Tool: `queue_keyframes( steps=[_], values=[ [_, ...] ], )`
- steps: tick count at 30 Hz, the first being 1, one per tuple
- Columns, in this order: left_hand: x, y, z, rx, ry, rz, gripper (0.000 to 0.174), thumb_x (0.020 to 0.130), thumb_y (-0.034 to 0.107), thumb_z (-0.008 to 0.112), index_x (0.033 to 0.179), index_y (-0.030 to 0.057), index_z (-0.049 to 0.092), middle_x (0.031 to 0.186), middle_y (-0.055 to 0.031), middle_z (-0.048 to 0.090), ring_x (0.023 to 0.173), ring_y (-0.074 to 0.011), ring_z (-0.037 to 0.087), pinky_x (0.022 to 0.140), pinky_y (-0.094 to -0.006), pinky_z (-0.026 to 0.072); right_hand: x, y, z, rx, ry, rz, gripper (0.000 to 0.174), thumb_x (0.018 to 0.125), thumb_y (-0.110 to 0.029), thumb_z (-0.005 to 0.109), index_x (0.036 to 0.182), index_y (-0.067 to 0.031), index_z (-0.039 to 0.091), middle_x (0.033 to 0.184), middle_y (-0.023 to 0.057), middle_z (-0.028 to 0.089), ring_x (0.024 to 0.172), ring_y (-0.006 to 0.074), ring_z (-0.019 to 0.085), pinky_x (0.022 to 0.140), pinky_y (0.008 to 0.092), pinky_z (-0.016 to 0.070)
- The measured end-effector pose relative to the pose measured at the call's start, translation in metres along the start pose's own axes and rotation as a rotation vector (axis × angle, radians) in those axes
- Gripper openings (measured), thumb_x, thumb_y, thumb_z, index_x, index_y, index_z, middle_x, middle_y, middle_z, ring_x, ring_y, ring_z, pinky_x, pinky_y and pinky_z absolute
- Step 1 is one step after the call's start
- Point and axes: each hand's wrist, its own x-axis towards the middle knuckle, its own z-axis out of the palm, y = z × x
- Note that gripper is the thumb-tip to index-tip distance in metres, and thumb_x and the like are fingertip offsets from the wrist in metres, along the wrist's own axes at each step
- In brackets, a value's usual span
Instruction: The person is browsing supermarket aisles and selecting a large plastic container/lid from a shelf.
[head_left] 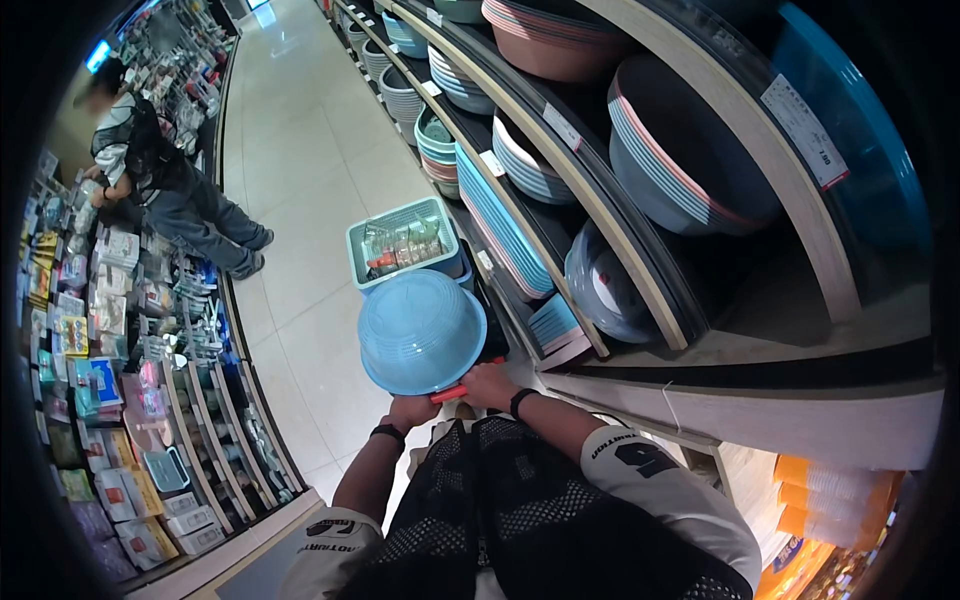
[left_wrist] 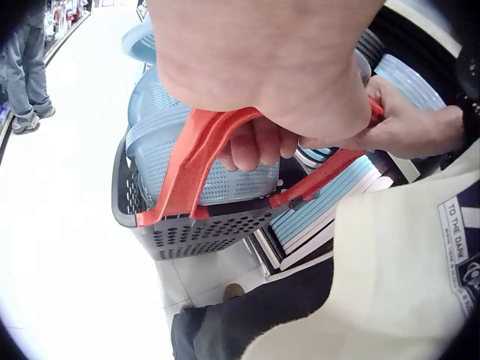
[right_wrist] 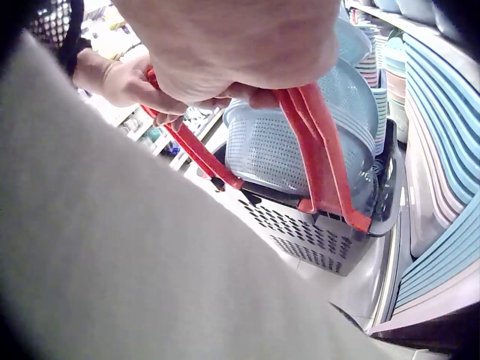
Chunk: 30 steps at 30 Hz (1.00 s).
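Both hands hold the red handle (left_wrist: 187,161) of a dark grey shopping basket (left_wrist: 191,244) in front of the body. My left hand (head_left: 412,408) has its fingers curled under the handle's left part. Toward the right part, my right hand (head_left: 490,387) grips it too. Inside the basket sit nested light blue perforated colanders (right_wrist: 262,150). From the head view, a blue round basin (head_left: 420,330) covers most of the basket. Just beyond it is a pale green rectangular tub (head_left: 398,214) with clear-wrapped items inside.
On the right, shelves (head_left: 555,215) carry stacked basins (head_left: 655,165) and blue trays (head_left: 500,225). A person (head_left: 165,165) stands at the packed display on the left. Between the shelves runs a tiled aisle floor (head_left: 300,190). Orange-wrapped goods (head_left: 830,500) stand at the lower right.
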Motion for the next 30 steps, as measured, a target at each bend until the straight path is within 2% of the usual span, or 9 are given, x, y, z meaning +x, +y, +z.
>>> queue_keyframes(
  steps=[10,13,18,19,22,25,27,28,30],
  values=[
    [0.02,-0.014,-0.012,-0.039,0.05,-0.023,0.033,0.078,0.023,0.07,0.11,0.0141,0.072,0.107,-0.0164,0.073,0.103,-0.0393,0.066,0.089,-0.0487,0.0527,0.028,0.008,-0.01,0.009,-0.004,0.0,0.018,0.072,-0.026,0.075,0.082,-0.0095,0.075,0.078,0.0146,0.073,0.076,0.0346,0.072,0.072,0.0477,0.0579],
    [0.029,-0.014,-0.02,-0.036,0.115,0.055,0.032,0.078,0.022,0.069,0.109,0.0143,0.073,0.104,-0.0163,0.073,0.102,-0.0391,0.067,0.088,-0.0485,0.0528,0.037,0.012,-0.014,0.023,0.001,0.03,0.021,0.071,-0.027,0.076,0.081,-0.0094,0.075,0.079,0.014,0.073,0.077,0.0343,0.073,0.073,0.0473,0.0582],
    [0.037,-0.008,-0.047,-0.048,-0.06,-0.015,0.032,0.081,0.023,0.066,0.112,0.016,0.072,0.109,-0.0155,0.072,0.105,-0.0395,0.066,0.089,-0.0486,0.0519,0.049,0.017,-0.014,0.026,0.011,0.038,0.021,0.07,-0.027,0.077,0.082,-0.0098,0.076,0.08,0.0141,0.073,0.079,0.0342,0.073,0.074,0.0479,0.0584],
    [0.04,-0.014,-0.043,-0.025,0.026,0.059,0.031,0.082,0.022,0.067,0.111,0.0108,0.07,0.104,-0.0176,0.072,0.101,-0.0402,0.066,0.088,-0.0485,0.0514,0.053,0.019,-0.013,0.023,0.013,0.044,0.021,0.07,-0.027,0.077,0.082,-0.0098,0.076,0.08,0.0141,0.073,0.079,0.0342,0.073,0.074,0.0479,0.0584],
    [0.049,-0.019,-0.047,-0.047,0.061,0.09,0.031,0.082,0.022,0.067,0.11,0.0112,0.071,0.103,-0.0177,0.072,0.101,-0.0408,0.066,0.088,-0.0496,0.0513,0.064,0.026,-0.007,0.014,0.032,0.048,0.02,0.071,-0.025,0.076,0.082,-0.0083,0.075,0.079,0.0137,0.073,0.078,0.0346,0.073,0.072,0.0491,0.0579],
    [0.055,-0.021,-0.053,-0.061,0.128,0.143,0.026,0.082,0.023,0.067,0.104,0.0102,0.072,0.099,-0.0179,0.072,0.096,-0.0414,0.066,0.085,-0.0512,0.0513,0.065,0.025,-0.017,0.032,0.007,0.042,0.017,0.074,-0.022,0.074,0.084,-0.008,0.075,0.087,0.0126,0.073,0.092,0.0322,0.071,0.083,0.0471,0.0551],
    [0.057,-0.025,-0.057,-0.046,0.094,0.135,0.024,0.082,0.025,0.067,0.1,0.0094,0.072,0.096,-0.018,0.072,0.094,-0.0415,0.066,0.084,-0.0518,0.0512,0.053,0.017,-0.043,0.004,0.119,0.041,0.019,0.076,-0.019,0.074,0.091,-0.0078,0.075,0.098,0.0104,0.072,0.11,0.0294,0.063,0.095,0.0449,0.048],
    [0.059,-0.025,-0.059,-0.029,0.066,0.119,0.023,0.082,0.026,0.066,0.096,0.0086,0.072,0.093,-0.018,0.072,0.092,-0.0416,0.067,0.083,-0.0523,0.0511,0.046,0.018,-0.048,0.004,0.123,0.06,0.019,0.076,-0.019,0.074,0.091,-0.0078,0.075,0.098,0.0104,0.072,0.11,0.0294,0.063,0.095,0.0449,0.048],
    [0.06,-0.02,-0.07,-0.015,-0.009,0.109,0.025,0.083,0.025,0.066,0.103,0.0111,0.072,0.099,-0.018,0.072,0.097,-0.0415,0.066,0.086,-0.0516,0.0513,0.029,0.019,-0.061,0.164,0.259,0.131,0.027,0.077,-0.022,0.075,0.099,-0.0071,0.073,0.114,0.0118,0.068,0.114,0.0339,0.059,0.1,0.0477,0.0449]
  ],
)
